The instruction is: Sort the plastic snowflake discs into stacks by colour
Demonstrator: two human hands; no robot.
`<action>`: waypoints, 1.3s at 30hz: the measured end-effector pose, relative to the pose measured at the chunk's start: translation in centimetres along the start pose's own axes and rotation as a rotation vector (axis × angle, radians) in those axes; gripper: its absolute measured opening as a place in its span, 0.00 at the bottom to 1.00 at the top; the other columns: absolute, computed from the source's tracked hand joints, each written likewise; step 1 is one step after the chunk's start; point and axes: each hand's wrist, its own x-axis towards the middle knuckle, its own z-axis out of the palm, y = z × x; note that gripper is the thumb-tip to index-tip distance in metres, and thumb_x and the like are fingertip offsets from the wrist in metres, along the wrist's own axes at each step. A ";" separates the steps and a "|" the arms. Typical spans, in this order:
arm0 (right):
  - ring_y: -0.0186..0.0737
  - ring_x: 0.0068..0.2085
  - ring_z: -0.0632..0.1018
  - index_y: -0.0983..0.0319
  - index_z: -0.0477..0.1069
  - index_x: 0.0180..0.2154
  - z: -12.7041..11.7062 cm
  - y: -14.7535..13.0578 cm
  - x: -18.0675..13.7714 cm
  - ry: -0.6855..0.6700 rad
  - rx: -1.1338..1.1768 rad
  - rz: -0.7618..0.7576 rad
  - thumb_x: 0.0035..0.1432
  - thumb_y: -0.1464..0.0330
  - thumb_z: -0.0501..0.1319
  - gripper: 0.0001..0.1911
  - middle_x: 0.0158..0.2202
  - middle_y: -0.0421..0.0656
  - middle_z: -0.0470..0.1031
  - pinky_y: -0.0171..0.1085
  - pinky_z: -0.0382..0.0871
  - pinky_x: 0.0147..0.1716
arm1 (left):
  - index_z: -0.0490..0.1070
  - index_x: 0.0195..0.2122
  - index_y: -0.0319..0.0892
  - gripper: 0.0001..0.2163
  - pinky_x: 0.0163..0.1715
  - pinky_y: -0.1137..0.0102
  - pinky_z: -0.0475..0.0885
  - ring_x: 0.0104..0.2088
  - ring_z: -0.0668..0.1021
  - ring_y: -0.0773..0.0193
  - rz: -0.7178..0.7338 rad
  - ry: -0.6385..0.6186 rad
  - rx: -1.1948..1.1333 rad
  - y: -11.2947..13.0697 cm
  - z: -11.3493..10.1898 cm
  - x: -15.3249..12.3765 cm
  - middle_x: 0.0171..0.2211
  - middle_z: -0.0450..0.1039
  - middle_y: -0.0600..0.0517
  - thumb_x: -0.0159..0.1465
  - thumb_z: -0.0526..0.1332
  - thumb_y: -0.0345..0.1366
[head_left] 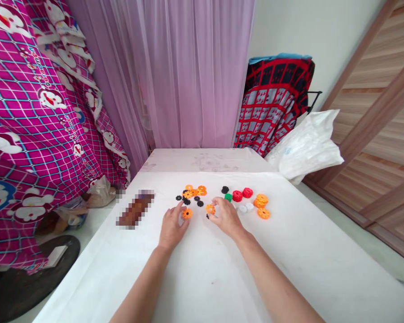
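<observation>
My left hand [172, 228] has its thumb and index finger around the edge of an orange notched plastic disc [187, 214] with a dark spot at its centre. Between the thumb and fingers of my right hand [227, 217] is a second orange notched disc [210, 209], tilted a little. A small black piece [208, 216] shows just beneath the right fingers. Beyond my hands lie loose black discs [200, 203] and a cluster of orange discs [201, 190].
To the right are red disc stacks [237, 195], a green stack [228, 197], a black stack [225, 189], white discs [243, 209] and orange stacks [261, 201]. A blurred brown patch [134, 211] is at the table's left. A white bag [306, 146] stands by the far right edge.
</observation>
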 end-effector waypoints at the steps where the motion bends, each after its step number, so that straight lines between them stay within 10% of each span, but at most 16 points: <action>1: 0.43 0.43 0.75 0.59 0.66 0.44 -0.4 0.7 -1.2 0.007 0.012 0.048 0.48 0.68 0.60 0.18 0.41 0.44 0.76 0.42 0.66 0.44 | 0.57 0.62 0.47 0.27 0.61 0.52 0.57 0.53 0.72 0.57 0.043 -0.033 0.020 0.4 0.1 0.0 0.50 0.76 0.50 0.61 0.58 0.36; 11: 0.43 0.39 0.78 0.59 0.62 0.47 -8.6 9.6 -5.9 0.353 -0.172 0.444 0.49 0.60 0.59 0.23 0.42 0.46 0.77 0.39 0.69 0.36 | 0.57 0.62 0.47 0.26 0.63 0.49 0.51 0.60 0.67 0.55 0.080 -0.112 0.146 1.0 1.1 0.3 0.49 0.77 0.50 0.62 0.57 0.38; 17: 0.42 0.37 0.78 0.59 0.62 0.50 -10.5 13.1 -5.0 0.208 -0.351 0.484 0.50 0.63 0.61 0.24 0.40 0.43 0.79 0.37 0.65 0.33 | 0.58 0.62 0.47 0.25 0.64 0.48 0.49 0.61 0.66 0.54 0.074 -0.126 0.138 0.9 1.0 0.3 0.50 0.77 0.50 0.63 0.56 0.39; 32: 0.45 0.42 0.75 0.61 0.69 0.45 -10.9 10.4 -5.0 0.148 -0.480 0.360 0.55 0.66 0.58 0.15 0.43 0.46 0.77 0.40 0.65 0.39 | 0.59 0.61 0.48 0.24 0.64 0.49 0.47 0.57 0.70 0.58 0.070 -0.152 0.126 1.1 0.8 0.4 0.49 0.77 0.51 0.63 0.56 0.38; 39: 0.40 0.42 0.75 0.58 0.72 0.36 -4.8 3.0 -5.1 0.005 -0.196 -0.030 0.58 0.73 0.52 0.11 0.38 0.44 0.77 0.37 0.66 0.44 | 0.54 0.64 0.49 0.26 0.64 0.48 0.47 0.60 0.68 0.59 0.081 -0.166 0.034 0.8 0.7 0.2 0.50 0.76 0.51 0.63 0.55 0.38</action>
